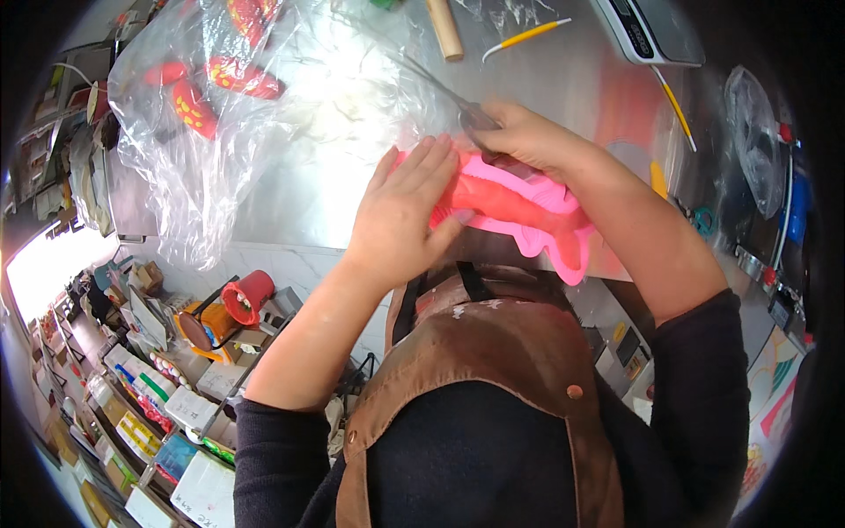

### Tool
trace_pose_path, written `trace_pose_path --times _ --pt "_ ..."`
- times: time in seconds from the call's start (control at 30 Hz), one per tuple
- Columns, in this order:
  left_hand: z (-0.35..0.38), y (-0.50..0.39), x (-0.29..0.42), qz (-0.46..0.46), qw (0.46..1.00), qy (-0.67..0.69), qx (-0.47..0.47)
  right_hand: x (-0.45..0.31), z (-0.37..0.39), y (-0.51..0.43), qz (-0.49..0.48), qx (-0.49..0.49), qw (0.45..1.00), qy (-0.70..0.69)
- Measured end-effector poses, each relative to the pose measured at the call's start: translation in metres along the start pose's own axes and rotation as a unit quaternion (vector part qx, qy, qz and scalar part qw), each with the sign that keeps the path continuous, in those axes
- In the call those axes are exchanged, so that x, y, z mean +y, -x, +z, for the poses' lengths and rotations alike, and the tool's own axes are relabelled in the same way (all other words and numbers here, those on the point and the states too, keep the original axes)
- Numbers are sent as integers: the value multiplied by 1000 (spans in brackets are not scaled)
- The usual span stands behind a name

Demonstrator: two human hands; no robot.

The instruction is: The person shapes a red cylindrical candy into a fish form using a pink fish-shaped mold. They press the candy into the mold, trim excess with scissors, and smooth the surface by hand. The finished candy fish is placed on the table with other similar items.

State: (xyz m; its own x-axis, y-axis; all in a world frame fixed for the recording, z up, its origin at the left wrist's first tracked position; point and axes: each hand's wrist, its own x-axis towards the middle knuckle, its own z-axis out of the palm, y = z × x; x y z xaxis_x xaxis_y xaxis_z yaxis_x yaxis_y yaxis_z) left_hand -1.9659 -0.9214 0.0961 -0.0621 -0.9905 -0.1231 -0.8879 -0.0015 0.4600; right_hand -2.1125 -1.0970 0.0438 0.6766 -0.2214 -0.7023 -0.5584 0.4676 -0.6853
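Observation:
A pink silicone mould [581,267] with a fish-like outline and a scalloped rim lies at the table's near edge. Orange-red dough [505,201] fills its long cavity. My left hand [412,204] holds the mould's left end, fingers stretched over it and the thumb on the dough. In my right hand [521,135] is the dark handle of a knife-like tool [432,79]. Its long, thin blade, blurred, points away to the upper left. That hand is over the mould's far side, and the forearm passes over its right part.
Clear plastic sheeting [244,165] covers red, yellow-spotted dough pieces [195,109] at left. Beyond my hands are a wooden rolling pin [445,33], yellow-handled modelling tools [531,38] [675,109] and a digital scale [650,33]. A plastic bag [752,138] lies at right.

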Motion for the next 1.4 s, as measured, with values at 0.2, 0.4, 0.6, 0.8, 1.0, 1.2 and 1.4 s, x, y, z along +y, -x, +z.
trace_pose_path --times 0.2,0.4,0.6,0.8,1.0,1.2,1.4 --pt "11 8 -2 21 1000 -10 17 4 2 9 -191 141 958 163" --pt "24 23 -39 -19 970 152 188 -7 6 106 -217 313 758 530" --pt "47 32 -34 19 963 150 224 4 37 154 -191 239 608 733" --pt "54 25 -40 47 957 150 244 -2 46 152 -157 243 549 784" --pt "54 28 -42 53 955 145 252 -17 61 151 -128 233 506 821" --pt "52 29 -41 52 959 123 249 -19 67 152 -93 211 489 841" --pt "45 26 -34 69 956 75 273 -29 72 147 -30 179 474 862"
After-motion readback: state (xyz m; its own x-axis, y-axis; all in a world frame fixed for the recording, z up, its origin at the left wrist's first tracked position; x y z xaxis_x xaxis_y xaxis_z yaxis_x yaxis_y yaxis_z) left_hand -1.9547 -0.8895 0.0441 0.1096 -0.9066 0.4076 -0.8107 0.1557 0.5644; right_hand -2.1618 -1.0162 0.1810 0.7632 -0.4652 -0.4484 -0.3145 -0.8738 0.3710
